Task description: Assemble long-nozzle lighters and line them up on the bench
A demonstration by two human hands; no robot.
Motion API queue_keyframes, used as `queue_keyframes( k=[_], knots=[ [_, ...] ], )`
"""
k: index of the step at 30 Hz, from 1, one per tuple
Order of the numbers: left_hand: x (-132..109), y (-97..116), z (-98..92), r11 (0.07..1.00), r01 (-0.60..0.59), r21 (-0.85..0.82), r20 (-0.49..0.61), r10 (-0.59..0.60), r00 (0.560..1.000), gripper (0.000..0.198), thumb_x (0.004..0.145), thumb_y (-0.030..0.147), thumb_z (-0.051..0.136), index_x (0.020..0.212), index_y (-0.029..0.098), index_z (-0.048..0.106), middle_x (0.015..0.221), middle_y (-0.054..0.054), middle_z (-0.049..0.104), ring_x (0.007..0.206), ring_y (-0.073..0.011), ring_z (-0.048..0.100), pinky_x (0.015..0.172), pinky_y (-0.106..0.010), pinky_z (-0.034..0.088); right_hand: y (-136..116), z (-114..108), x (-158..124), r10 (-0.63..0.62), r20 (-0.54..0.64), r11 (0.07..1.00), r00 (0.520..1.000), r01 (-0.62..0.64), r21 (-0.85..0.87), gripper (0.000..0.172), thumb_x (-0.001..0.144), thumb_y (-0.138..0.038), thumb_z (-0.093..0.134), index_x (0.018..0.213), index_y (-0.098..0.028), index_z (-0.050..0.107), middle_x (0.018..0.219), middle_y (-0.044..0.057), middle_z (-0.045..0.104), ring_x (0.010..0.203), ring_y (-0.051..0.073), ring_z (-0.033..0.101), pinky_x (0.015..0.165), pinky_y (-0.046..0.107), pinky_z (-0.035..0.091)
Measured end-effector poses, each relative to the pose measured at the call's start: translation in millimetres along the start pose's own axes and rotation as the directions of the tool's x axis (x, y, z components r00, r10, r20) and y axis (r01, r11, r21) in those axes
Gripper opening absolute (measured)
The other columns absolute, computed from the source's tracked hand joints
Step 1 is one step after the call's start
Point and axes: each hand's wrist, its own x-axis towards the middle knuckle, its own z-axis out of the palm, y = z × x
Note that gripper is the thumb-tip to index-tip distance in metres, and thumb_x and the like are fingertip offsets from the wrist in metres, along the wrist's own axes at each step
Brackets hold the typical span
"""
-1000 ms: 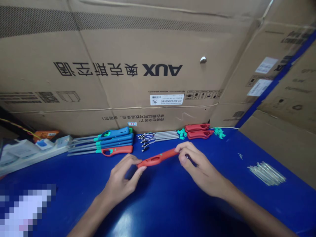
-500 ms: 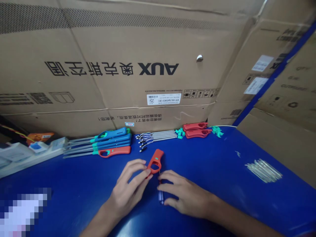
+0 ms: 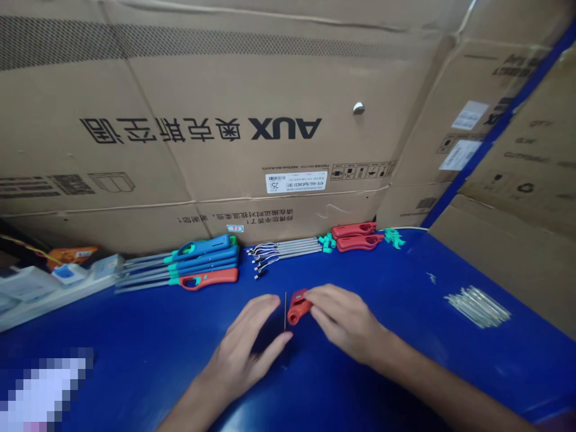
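Note:
My right hand [image 3: 348, 321] is closed on a red lighter handle [image 3: 294, 315], its round open end tilted down toward me and the trigger loop side up. Just left of it, my left hand [image 3: 245, 342] has thumb and fingers apart and holds nothing that I can see. A thin screwdriver [image 3: 285, 312] points away from me beside the left fingertips. The left thumb overlaps the lower part of its shaft, and its clear handle is dim against the blue table. Whether the thumb touches the screwdriver, I cannot tell.
Along the cardboard wall [image 3: 202, 78] lie several blue and red long lighters [image 3: 207, 258], metal tubes with wires [image 3: 297, 248], green caps [image 3: 327, 243], red handles [image 3: 357, 242] and green pieces [image 3: 393, 238]. Thin silvery rods [image 3: 479, 306] lie right. A power strip [image 3: 58, 282] is far left.
The red lighter handle has passed from my left hand to my right and turned its end toward me. My right hand has come away from the screwdriver; my left hand has opened near it.

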Motion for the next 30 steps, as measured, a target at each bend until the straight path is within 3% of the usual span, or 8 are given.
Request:
queue_keyframes(
  k=[2, 3, 6, 7, 11, 18, 23, 30],
  knots=[
    [-1.8, -3.4, 0.8, 0.994, 0.077, 0.076, 0.085, -0.083, 0.993, 0.047, 0.09, 0.018, 0.061, 0.134, 0.014, 0.045, 0.119, -0.014, 0.062, 0.113, -0.0241, 0.059, 0.097, -0.038, 0.053, 12.0, -10.4, 1.5, 0.246, -0.135, 0.965, 0.96, -0.229, 0.128, 0.011, 0.087, -0.016, 0.06, 0.092, -0.019, 0.069, 0.086, 0.006, 0.074, 0.075, 0.018, 0.071, 0.072, 0.029, 0.06],
    [-2.4, -4.9, 1.3, 0.991, 0.097, 0.096, 0.128, -0.109, 0.986, 0.044, 0.091, 0.019, 0.059, 0.133, 0.015, 0.045, 0.118, -0.013, 0.062, 0.112, -0.0237, 0.06, 0.096, -0.038, 0.053, 20.6, -16.5, 1.3, 0.435, -0.178, 0.888, 0.883, -0.388, 0.246, 0.006, 0.082, -0.021, 0.068, 0.087, -0.019, 0.069, 0.081, 0.005, 0.074, 0.07, 0.018, 0.071, 0.069, 0.029, 0.061],
    [-3.2, -7.6, 2.5, 0.984, 0.132, 0.115, 0.233, -0.156, 0.96, 0.034, 0.094, 0.022, 0.054, 0.128, 0.018, 0.049, 0.114, -0.01, 0.063, 0.108, -0.0227, 0.06, 0.094, -0.038, 0.053, 54.5, -34.7, -5.8, 0.879, -0.13, 0.436, 0.459, -0.661, 0.611, 0.036, 0.056, -0.034, 0.088, 0.075, -0.017, 0.063, 0.065, 0.004, 0.072, 0.058, 0.021, 0.071, 0.06, 0.03, 0.063],
    [-3.2, -7.8, 2.8, 0.983, 0.14, 0.117, 0.258, -0.166, 0.952, 0.031, 0.095, 0.022, 0.052, 0.126, 0.019, 0.051, 0.113, -0.01, 0.063, 0.107, -0.0225, 0.061, 0.093, -0.039, 0.053, 66.8, -39.8, -10.5, 0.915, -0.125, 0.369, 0.384, -0.666, 0.648, 0.043, 0.051, -0.038, 0.09, 0.074, -0.017, 0.06, 0.062, 0.004, 0.071, 0.058, 0.021, 0.071, 0.059, 0.03, 0.063],
    [-3.2, -6.6, 4.4, 0.982, 0.151, 0.111, 0.323, -0.179, 0.929, 0.024, 0.096, 0.025, 0.05, 0.119, 0.022, 0.054, 0.11, -0.008, 0.064, 0.105, -0.0225, 0.06, 0.094, -0.041, 0.052, 105.8, -52.2, -34.2, 0.949, -0.159, 0.306, 0.272, -0.683, 0.663, 0.058, 0.038, -0.046, 0.092, 0.071, -0.021, 0.052, 0.058, 0.003, 0.07, 0.058, 0.022, 0.072, 0.061, 0.033, 0.065],
    [-2.8, -5.1, 6.8, 0.983, 0.156, 0.092, 0.369, -0.179, 0.912, 0.02, 0.096, 0.023, 0.048, 0.112, 0.022, 0.059, 0.109, -0.007, 0.064, 0.105, -0.022, 0.06, 0.093, -0.041, 0.051, 130.0, -57.3, -55.9, 0.939, -0.171, 0.345, 0.3, -0.815, 0.466, 0.052, 0.047, -0.059, 0.082, 0.073, -0.019, 0.061, 0.058, 0.004, 0.069, 0.057, 0.024, 0.071, 0.059, 0.039, 0.063],
    [-1.7, -5.2, 3.5, 0.982, 0.148, 0.115, 0.369, -0.181, 0.912, 0.018, 0.096, 0.025, 0.048, 0.108, 0.022, 0.061, 0.106, -0.007, 0.065, 0.101, -0.0224, 0.061, 0.09, -0.041, 0.051, 135.8, -63.6, -55.9, 0.897, -0.168, 0.43, 0.41, -0.897, 0.107, 0.039, 0.058, -0.051, 0.077, 0.075, -0.018, 0.067, 0.056, 0.001, 0.067, 0.04, 0.017, 0.058, 0.044, 0.03, 0.049],
    [-2.4, -9.4, 4.5, 0.982, 0.16, 0.104, 0.37, -0.187, 0.91, 0.019, 0.096, 0.022, 0.046, 0.108, 0.022, 0.061, 0.107, -0.007, 0.064, 0.103, -0.022, 0.06, 0.09, -0.041, 0.051, 143.9, -66.7, -46.3, 0.815, -0.085, 0.52, 0.573, -0.789, -0.328, 0.024, 0.074, -0.043, 0.064, 0.063, -0.022, 0.064, 0.067, 0.006, 0.069, 0.067, 0.024, 0.065, 0.062, 0.031, 0.044]
  ],
)
